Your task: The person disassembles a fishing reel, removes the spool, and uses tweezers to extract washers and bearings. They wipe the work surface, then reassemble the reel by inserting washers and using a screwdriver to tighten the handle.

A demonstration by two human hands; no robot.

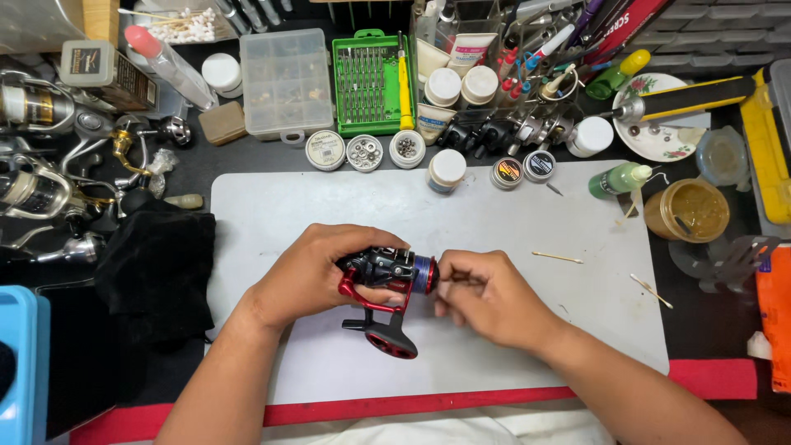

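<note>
Both hands grip the fishing reel (387,280): left hand (309,276) wraps its body, right hand (486,297) seemingly pinches the spool.

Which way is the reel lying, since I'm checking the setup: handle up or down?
Down: the fishing reel lies sideways, its handle pointing toward the person.

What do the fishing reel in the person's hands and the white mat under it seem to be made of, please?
The fishing reel, held by the left hand and right hand, looks like painted or anodised metal, possibly partly plastic: glossy black body, shiny red arm and handle. The white mat looks like matte rubber or soft plastic: flat, thin, rounded corners, no glare.
</note>
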